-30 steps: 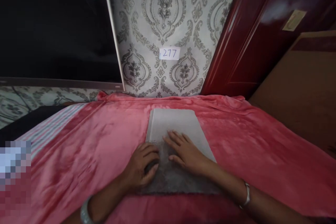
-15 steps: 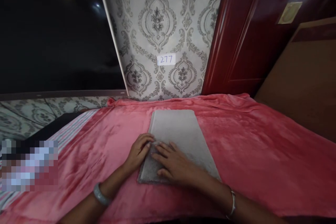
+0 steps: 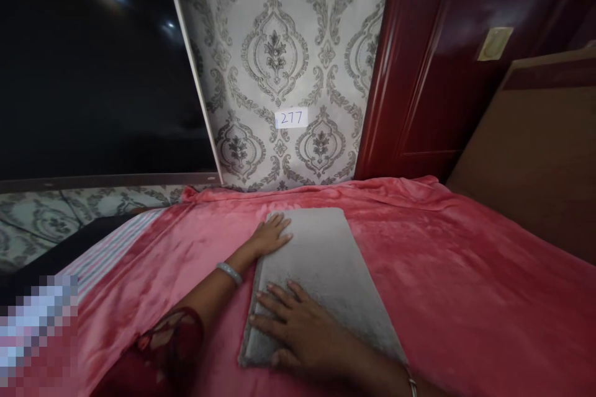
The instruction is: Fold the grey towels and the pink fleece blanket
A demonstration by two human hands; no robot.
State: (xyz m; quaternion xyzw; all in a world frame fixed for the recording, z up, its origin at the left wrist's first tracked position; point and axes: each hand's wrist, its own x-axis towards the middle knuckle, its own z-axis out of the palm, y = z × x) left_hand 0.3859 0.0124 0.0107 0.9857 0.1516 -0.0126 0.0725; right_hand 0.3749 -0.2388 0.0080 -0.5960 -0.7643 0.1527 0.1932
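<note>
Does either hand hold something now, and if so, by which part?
Nothing is held. The left hand rests on the gray cloth near its far left corner; the right hand lies spread on its near part.

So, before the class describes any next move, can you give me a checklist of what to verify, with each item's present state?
1. Left hand at the far-left corner of the grey cloth: ok.
2. Right hand on the cloth's nearer part, fingers spread: ok.
3. Grey cloth lying on the pink blanket: ok.
4. Near edge of the cloth fully visible: not ok, the right hand and forearm hide part.
5. Cloth's underside smooth: cannot tell, hidden.
</note>
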